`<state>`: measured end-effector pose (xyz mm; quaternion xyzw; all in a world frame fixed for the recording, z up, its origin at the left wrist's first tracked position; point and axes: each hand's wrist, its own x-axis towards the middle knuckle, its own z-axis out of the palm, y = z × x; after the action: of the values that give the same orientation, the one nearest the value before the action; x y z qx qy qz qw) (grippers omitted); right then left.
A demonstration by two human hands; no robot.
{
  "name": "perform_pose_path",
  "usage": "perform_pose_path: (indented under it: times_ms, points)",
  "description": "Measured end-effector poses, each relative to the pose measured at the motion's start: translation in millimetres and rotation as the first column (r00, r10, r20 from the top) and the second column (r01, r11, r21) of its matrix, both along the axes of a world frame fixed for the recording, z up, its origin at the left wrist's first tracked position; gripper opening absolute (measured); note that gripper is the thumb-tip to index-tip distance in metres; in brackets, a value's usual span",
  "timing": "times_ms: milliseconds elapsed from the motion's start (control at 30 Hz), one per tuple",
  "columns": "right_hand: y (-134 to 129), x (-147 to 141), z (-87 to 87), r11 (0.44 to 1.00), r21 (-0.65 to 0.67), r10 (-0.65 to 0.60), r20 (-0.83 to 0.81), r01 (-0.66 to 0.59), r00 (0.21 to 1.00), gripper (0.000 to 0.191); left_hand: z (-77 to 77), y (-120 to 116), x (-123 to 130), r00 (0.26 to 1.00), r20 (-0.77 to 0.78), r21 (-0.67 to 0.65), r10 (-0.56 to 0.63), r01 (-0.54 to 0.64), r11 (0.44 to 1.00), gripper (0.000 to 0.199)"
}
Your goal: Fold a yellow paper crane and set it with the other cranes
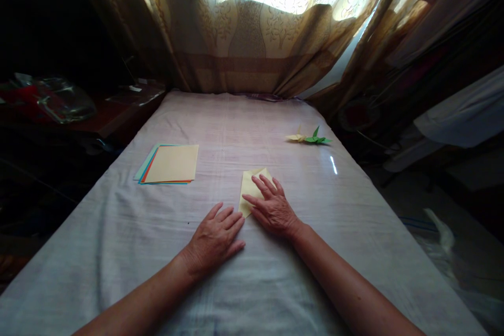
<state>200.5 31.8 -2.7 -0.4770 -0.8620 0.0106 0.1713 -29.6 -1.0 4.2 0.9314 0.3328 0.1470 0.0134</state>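
Observation:
A pale yellow sheet of folded paper (248, 185) lies flat on the cloth-covered surface (220, 121) in front of me. My right hand (272, 205) rests on the right part of this paper, fingers spread, and hides much of it. At the paper's lower left corner lies my left hand (216, 233), palm down with its fingers stretched out. Its fingertips come up to the corner; whether they press on it I cannot tell. Neither hand grasps anything.
A stack of coloured paper sheets (173, 164) lies to the left, a cream one on top. Toward the back right sit a cream folded paper crane (296, 138) and a green one (318, 139). Curtains (244, 37) hang behind; a dark side table (106, 118) holds plastic-wrapped items.

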Motion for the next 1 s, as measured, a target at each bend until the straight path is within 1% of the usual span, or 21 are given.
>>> perform_pose_path:
  times_ms: [67,100,233,300,400,600,700,767,800,867,900,967,1000]
  points:
    - [-1.8,-1.9,2.6,0.992,-0.038,0.125,0.015,-0.124,0.992,0.034,-0.6,-1.6,0.6,1.000,-0.012,-0.002,0.008,-0.008,1.000,0.044]
    - [-2.1,-3.0,3.8,0.986,-0.060,0.158,0.023,-0.156,0.987,0.034,-0.8,-2.1,0.9,1.000,-0.014,-0.002,0.010,-0.010,1.000,0.044]
    - [1.2,-5.0,7.1,0.976,-0.138,0.178,0.049,-0.170,0.983,0.035,-1.2,-2.9,1.4,1.000,-0.001,0.004,0.010,-0.010,1.000,0.045]
    - [5.4,-3.5,7.7,0.978,-0.150,0.154,0.055,-0.144,0.987,0.036,-1.1,-3.0,1.1,1.000,0.003,-0.001,0.010,-0.010,1.000,0.046]
    - [14.7,-0.2,7.2,0.988,-0.139,0.084,0.062,-0.074,0.995,0.037,-1.2,-3.2,0.3,1.000,0.007,-0.015,0.012,-0.012,1.000,0.045]
    - [41.8,-0.8,6.6,0.988,-0.136,-0.055,0.125,0.072,0.991,0.037,-4.0,-3.6,0.2,0.999,0.040,-0.026,0.015,-0.014,1.000,0.043]
    - [46.5,1.1,8.5,0.986,-0.070,-0.146,0.084,0.152,0.986,0.038,-3.8,-4.3,0.7,0.998,0.055,-0.028,0.030,-0.028,0.999,0.041]
    - [38.5,5.5,9.3,0.984,0.017,-0.176,-0.016,0.177,0.984,0.037,-3.0,-4.6,0.6,0.998,0.047,-0.032,0.029,-0.027,0.999,0.041]
    - [30.9,8.2,9.2,0.985,0.061,-0.159,-0.074,0.164,0.985,0.036,-2.7,-4.6,0.5,0.999,0.043,-0.033,0.026,-0.024,0.999,0.041]
    - [10.9,13.1,7.3,0.989,0.119,-0.073,-0.144,0.090,0.987,0.034,-2.7,-4.3,0.0,0.999,0.040,-0.034,0.015,-0.014,0.999,0.041]
    - [0.2,14.8,5.6,0.992,0.125,-0.007,-0.140,0.025,0.990,0.033,-3.0,-4.1,-0.2,0.999,0.039,-0.035,0.013,-0.011,0.999,0.041]
    - [-18.1,16.0,1.9,0.991,0.082,0.109,-0.091,-0.102,0.990,0.034,-4.1,-3.6,-0.6,0.999,0.043,-0.028,0.014,-0.013,1.000,0.040]
    - [-24.3,15.5,0.2,0.989,0.055,0.137,-0.068,-0.134,0.988,0.036,-4.6,-3.4,-0.8,0.999,0.044,-0.022,0.012,-0.011,1.000,0.040]
